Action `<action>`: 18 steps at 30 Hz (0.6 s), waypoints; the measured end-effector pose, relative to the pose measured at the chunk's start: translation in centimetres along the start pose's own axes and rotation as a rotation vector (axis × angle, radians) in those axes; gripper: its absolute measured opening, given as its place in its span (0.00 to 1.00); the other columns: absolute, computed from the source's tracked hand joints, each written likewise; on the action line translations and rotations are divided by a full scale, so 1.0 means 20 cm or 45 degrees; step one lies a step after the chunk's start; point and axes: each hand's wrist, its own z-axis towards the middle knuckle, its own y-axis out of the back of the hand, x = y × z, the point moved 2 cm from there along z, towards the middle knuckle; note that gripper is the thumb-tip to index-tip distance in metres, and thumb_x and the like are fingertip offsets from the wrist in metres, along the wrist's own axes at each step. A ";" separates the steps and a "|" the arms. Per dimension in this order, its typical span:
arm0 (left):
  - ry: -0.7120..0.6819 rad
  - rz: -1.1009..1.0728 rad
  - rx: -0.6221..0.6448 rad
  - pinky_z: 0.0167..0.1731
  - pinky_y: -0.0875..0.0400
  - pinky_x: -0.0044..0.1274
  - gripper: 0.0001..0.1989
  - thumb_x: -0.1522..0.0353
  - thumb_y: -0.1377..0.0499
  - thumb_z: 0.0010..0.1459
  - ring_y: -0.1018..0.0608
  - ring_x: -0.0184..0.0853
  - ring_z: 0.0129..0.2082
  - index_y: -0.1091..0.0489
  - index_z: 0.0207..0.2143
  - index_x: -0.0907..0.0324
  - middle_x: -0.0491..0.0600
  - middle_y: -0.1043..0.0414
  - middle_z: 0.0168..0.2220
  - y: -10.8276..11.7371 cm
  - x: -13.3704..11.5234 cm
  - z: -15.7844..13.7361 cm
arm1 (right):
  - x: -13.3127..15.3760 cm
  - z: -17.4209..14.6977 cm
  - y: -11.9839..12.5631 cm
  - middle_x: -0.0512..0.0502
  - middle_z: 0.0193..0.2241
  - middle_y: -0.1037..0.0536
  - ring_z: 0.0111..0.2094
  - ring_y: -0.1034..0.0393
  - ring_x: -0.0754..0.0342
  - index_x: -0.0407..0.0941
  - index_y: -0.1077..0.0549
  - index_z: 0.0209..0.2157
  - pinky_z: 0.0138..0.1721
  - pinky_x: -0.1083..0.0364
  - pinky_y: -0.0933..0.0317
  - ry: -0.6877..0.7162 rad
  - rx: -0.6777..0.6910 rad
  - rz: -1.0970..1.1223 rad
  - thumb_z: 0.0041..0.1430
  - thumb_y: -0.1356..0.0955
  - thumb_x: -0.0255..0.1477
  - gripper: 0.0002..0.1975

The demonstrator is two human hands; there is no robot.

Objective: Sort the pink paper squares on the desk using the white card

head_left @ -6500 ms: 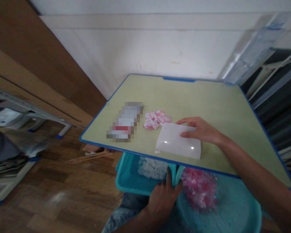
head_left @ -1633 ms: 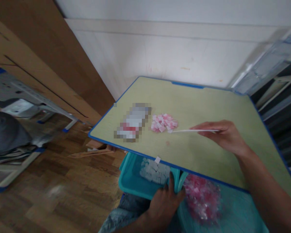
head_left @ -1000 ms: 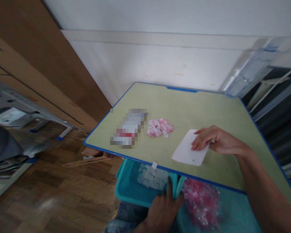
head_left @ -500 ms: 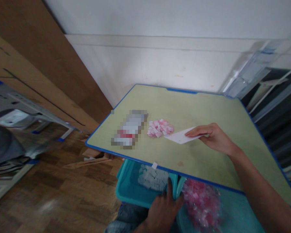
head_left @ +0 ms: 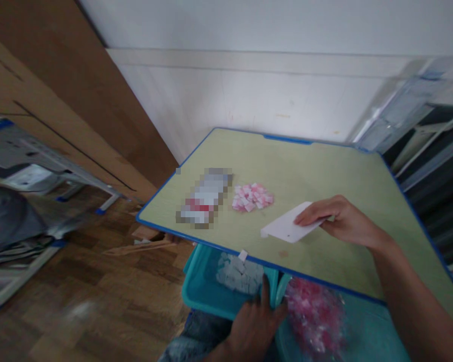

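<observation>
My right hand [head_left: 334, 218] pinches a white card [head_left: 289, 226] by its right end, tilted over the table. At the card's left corner is a small white square piece [head_left: 264, 233]. Left of the card lies a pile of small pink and white pieces [head_left: 252, 197]. Low in the view, my left hand [head_left: 254, 322] reaches over the right rim of a teal bin [head_left: 202, 296], its index finger stretched out and thumb apart. Nothing shows between those fingers. Inside the bin are several white square pieces [head_left: 239, 274].
A phone-like pixelated object [head_left: 206, 198] lies on the blue-edged table [head_left: 287, 161]. One white square [head_left: 243, 255] sits at the front edge. A second teal bin with a bag of pink pieces [head_left: 315, 317] stands at right. A wall [head_left: 249, 95] rises behind.
My right hand has drawn the card back toward the table's front, away from the pink pile. A white piece now shows at its corner. My left hand stays almost still; the view shifts slightly.
</observation>
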 end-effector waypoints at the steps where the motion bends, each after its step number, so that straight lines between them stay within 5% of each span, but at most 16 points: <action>1: -0.003 -0.007 0.003 0.23 0.29 0.29 0.18 0.69 0.58 0.57 0.25 0.36 0.30 0.45 0.49 0.46 0.64 0.48 0.55 0.00 0.00 0.00 | 0.00 0.00 0.00 0.47 0.31 0.23 0.35 0.29 0.57 0.42 0.25 0.30 0.39 0.58 0.36 0.011 0.009 0.004 0.44 0.41 0.12 0.18; 10: 0.014 0.008 -0.005 0.23 0.29 0.29 0.19 0.69 0.57 0.56 0.25 0.37 0.30 0.46 0.50 0.46 0.65 0.48 0.55 0.02 0.00 -0.01 | 0.01 -0.01 0.01 0.47 0.31 0.23 0.35 0.29 0.57 0.43 0.26 0.29 0.39 0.58 0.35 0.105 0.016 0.012 0.43 0.41 0.11 0.19; 18: 0.015 0.040 -0.001 0.21 0.29 0.28 0.19 0.69 0.58 0.57 0.25 0.36 0.28 0.47 0.51 0.46 0.66 0.46 0.54 0.02 0.00 0.00 | 0.08 0.03 -0.12 0.47 0.31 0.23 0.36 0.30 0.58 0.41 0.26 0.31 0.39 0.58 0.36 0.289 0.181 0.135 0.40 0.42 0.08 0.21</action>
